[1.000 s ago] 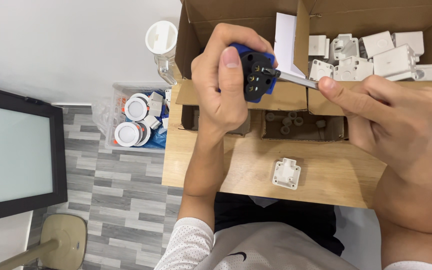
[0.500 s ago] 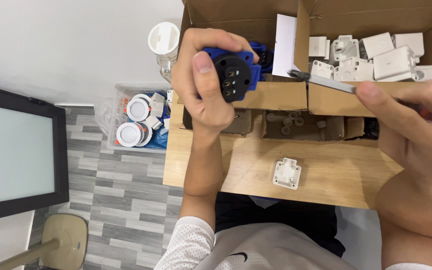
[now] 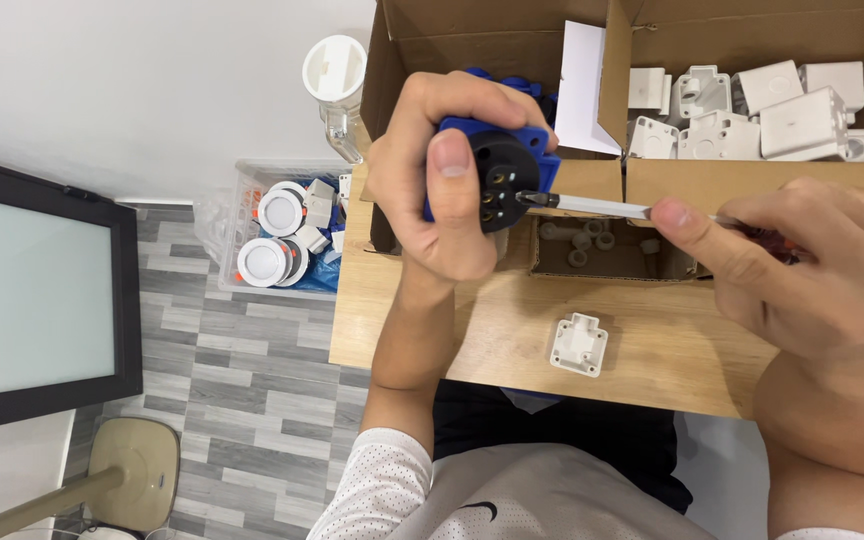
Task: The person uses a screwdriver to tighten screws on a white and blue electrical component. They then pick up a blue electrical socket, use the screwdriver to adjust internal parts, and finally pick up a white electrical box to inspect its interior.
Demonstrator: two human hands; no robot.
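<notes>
Above the wooden table (image 3: 652,350), the left hand (image 3: 442,190) is wrapped tight around a blue plug (image 3: 497,175), thumb pressed on its black face. The right hand (image 3: 812,270) pinches a screwdriver (image 3: 592,207), tip touching that face. A white plastic part (image 3: 579,343) lies on the table below, near the cardboard box (image 3: 512,40)
</notes>
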